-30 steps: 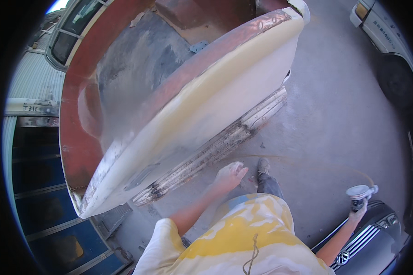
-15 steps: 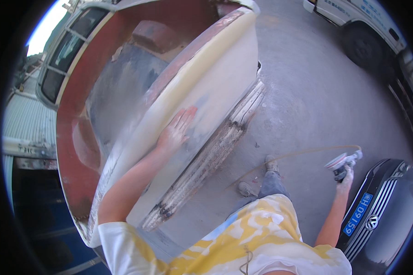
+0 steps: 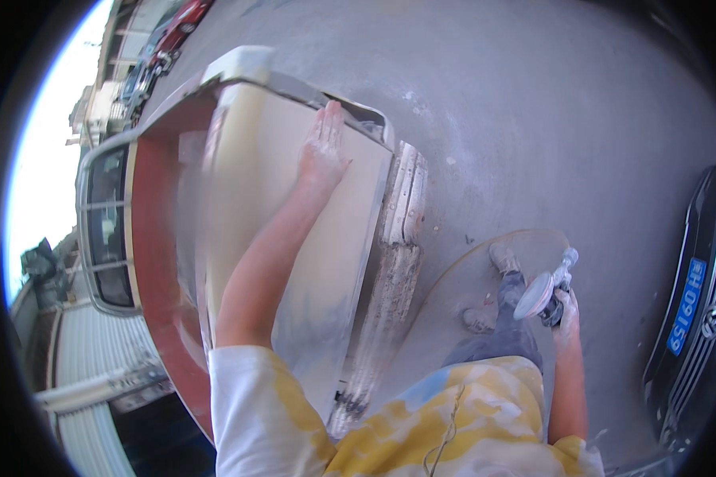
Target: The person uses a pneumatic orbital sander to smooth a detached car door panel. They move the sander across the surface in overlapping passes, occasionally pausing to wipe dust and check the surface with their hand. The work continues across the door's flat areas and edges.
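My left hand [image 3: 323, 149] lies flat, fingers together, on the cream filler-coated side panel [image 3: 254, 207] of a red car body, near its far edge. The hand is dusty white. My right hand [image 3: 563, 306] hangs at my side, gripping a round-pad air sander [image 3: 539, 292] with its disc tilted and off any surface. A thin hose [image 3: 485, 246] curves from the sander across the concrete floor. My shoes [image 3: 501, 258] stand beside the car's sill.
A worn, scraped sill strip [image 3: 394, 262] runs along the car's lower edge. The front of a dark car [image 3: 696, 310] with a blue plate stands at the right. Grey concrete floor [image 3: 517, 103] stretches ahead. Parked vehicles [image 3: 175, 32] and a shutter [image 3: 95, 381] lie at the left.
My left hand has slid farther along the cream panel toward its far end, arm stretched out. The view has swung; the right hand keeps holding the sander at my side.
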A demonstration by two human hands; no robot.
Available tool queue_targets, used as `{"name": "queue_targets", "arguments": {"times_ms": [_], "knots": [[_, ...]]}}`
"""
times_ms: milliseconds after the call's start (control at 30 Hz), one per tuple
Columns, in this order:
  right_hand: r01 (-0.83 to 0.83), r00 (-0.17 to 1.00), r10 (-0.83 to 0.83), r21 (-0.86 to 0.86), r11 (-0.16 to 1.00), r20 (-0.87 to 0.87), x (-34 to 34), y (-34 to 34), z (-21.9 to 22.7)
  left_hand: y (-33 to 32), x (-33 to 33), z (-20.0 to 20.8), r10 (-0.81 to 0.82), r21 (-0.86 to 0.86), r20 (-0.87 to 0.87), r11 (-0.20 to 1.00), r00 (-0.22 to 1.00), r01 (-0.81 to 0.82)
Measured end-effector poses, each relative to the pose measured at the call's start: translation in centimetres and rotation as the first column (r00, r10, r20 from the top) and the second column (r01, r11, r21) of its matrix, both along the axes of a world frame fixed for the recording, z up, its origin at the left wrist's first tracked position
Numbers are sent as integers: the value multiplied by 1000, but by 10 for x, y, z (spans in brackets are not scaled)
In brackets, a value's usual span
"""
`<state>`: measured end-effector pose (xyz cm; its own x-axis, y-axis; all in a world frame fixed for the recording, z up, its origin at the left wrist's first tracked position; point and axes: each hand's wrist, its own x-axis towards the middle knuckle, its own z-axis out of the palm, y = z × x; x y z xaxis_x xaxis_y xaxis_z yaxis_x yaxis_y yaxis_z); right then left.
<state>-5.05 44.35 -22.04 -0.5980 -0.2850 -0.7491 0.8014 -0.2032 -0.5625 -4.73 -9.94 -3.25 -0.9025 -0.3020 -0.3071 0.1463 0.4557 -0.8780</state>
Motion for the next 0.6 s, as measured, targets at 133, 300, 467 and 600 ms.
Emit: {"name": "queue_targets", "arguments": {"times_ms": [133,300,467,600], "knots": [[24,998,-24,0,1000,61,-7,-27,-4,10,47,-33,-81,87,149,994,986,68],[14,1000,-14,44,999,-2,-10,-55,-14,37,185,-62,-23,313,252,948,968,-59],[-24,1000,24,19,1000,12,11,-56,-23,102,348,-42,-129,256,377,966,917,31],[-28,999,29,-27,999,40,38,-52,-34,131,402,-26,-99,231,769,964,631,-129]]}}
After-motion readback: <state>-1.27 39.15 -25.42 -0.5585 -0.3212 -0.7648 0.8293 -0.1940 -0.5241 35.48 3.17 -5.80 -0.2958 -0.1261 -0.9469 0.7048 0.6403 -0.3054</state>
